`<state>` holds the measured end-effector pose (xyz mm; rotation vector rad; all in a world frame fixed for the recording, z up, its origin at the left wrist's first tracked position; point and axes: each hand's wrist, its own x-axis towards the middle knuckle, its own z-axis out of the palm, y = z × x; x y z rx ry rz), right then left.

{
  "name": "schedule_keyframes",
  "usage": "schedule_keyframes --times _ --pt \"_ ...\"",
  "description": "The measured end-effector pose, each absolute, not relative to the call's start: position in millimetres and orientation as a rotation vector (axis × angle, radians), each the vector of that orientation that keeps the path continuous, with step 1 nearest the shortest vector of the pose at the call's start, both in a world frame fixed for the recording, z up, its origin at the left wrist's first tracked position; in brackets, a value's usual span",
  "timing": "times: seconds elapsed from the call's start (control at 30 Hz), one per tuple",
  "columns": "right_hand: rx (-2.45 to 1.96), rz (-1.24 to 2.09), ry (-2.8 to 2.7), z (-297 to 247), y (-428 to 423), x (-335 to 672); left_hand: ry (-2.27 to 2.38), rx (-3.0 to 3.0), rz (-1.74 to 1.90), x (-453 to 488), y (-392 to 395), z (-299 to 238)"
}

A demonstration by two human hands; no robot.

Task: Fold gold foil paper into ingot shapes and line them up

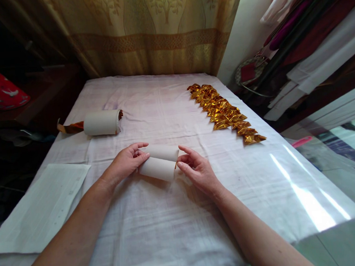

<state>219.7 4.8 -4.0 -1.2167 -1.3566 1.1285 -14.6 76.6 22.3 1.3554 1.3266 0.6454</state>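
Two small off-white paper rolls (159, 162) lie side by side at the middle of the white cloth-covered table (160, 224). My left hand (127, 160) curls its fingers around their left end. My right hand (195, 168) pinches at their right end with thumb and fingers. A larger off-white roll (102, 122) with gold foil trailing from it lies at the left. A row of several folded gold foil pieces (225, 113) runs diagonally along the right side.
A white paper sheet (39, 209) lies at the table's left front. A clear plastic sheet (307, 188) covers the right front corner. A gold patterned curtain (151, 28) hangs behind. Stacked fabrics (311, 36) stand at the right.
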Motion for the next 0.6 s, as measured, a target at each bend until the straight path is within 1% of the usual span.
schedule_keyframes --times 0.17,0.6 --pt "-1.213 1.171 -1.316 -6.5 4.7 218.3 1.307 1.382 0.71 -11.6 74.3 22.9" --pt "-1.273 1.026 -1.285 -6.5 8.1 220.1 1.246 1.324 0.571 -10.3 72.6 31.7"
